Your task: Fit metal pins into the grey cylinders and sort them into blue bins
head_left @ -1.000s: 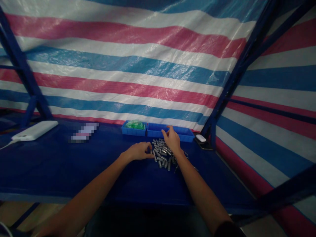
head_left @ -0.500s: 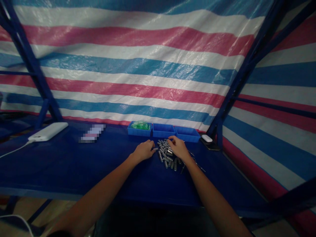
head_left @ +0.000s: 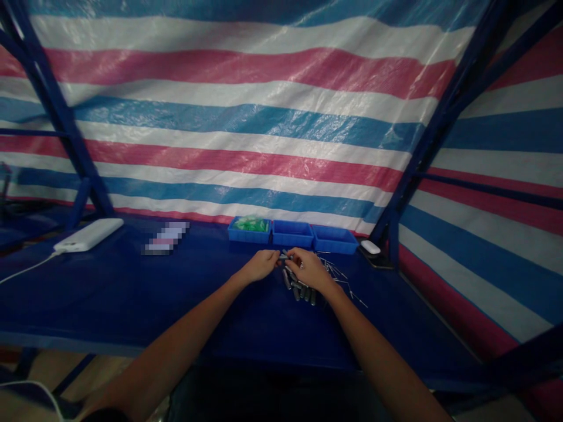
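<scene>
A: Grip?
B: Left hand (head_left: 263, 265) pinches metal cylinder (head_left: 284, 257); loose cylinders (head_left: 296, 292) just below grip; right hand (head_left: 307, 268) at cylinder's other end, closure unclear; thin rods (head_left: 338, 271) further right.
A: Tip?
B: Pinch steady, fingertips off the ends.

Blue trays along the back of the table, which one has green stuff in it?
The leftmost tray: green pieces lie inside it, while the middle tray and right tray show only blue inside.

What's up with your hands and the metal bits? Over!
Left hand: grip on a metal cylinder. Right hand: at its other end, grip unclear. Cylinder pile: partly hidden by right hand.
</scene>
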Action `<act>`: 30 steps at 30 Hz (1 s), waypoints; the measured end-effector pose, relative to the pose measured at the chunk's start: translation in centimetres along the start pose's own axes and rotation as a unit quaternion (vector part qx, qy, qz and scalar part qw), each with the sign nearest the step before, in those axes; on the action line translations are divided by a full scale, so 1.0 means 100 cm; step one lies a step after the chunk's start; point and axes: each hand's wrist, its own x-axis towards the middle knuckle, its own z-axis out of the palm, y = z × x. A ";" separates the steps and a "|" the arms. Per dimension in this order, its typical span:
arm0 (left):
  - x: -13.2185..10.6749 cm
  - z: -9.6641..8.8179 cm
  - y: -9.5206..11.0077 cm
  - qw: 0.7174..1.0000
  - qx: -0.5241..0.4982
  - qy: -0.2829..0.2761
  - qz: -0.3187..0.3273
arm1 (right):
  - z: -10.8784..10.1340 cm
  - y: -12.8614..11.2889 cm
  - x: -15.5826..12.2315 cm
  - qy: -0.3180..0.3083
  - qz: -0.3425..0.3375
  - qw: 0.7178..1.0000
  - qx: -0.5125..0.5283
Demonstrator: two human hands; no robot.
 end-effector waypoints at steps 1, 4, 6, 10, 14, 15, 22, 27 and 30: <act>0.000 0.000 -0.001 1.000 -0.016 0.001 -0.002 | -0.001 -0.001 0.000 0.002 -0.004 1.000 0.001; 0.000 0.000 0.000 0.999 -0.047 0.010 -0.009 | -0.004 -0.003 0.000 0.003 -0.014 1.000 0.002; -0.002 -0.001 0.003 0.999 -0.047 0.020 -0.005 | -0.005 -0.005 0.000 0.004 -0.009 1.000 -0.001; -0.006 -0.002 0.007 0.997 -0.041 0.048 0.040 | -0.005 -0.004 0.001 0.027 0.042 0.999 0.006; -0.009 0.002 0.009 0.992 0.006 0.079 0.100 | -0.004 -0.002 0.002 0.035 0.056 0.998 0.024; -0.009 0.002 0.009 0.991 0.021 0.083 0.107 | -0.004 -0.002 0.003 0.036 0.055 0.998 0.025; -0.012 0.000 0.015 0.989 0.070 0.095 0.084 | -0.002 -0.009 -0.001 0.030 0.041 0.997 0.061; -0.011 0.001 0.015 0.989 0.090 0.085 0.077 | -0.010 -0.007 0.008 0.041 0.006 0.999 0.009; -0.004 0.002 0.011 0.980 0.153 0.102 0.081 | -0.022 0.002 0.030 0.119 0.060 0.989 -0.069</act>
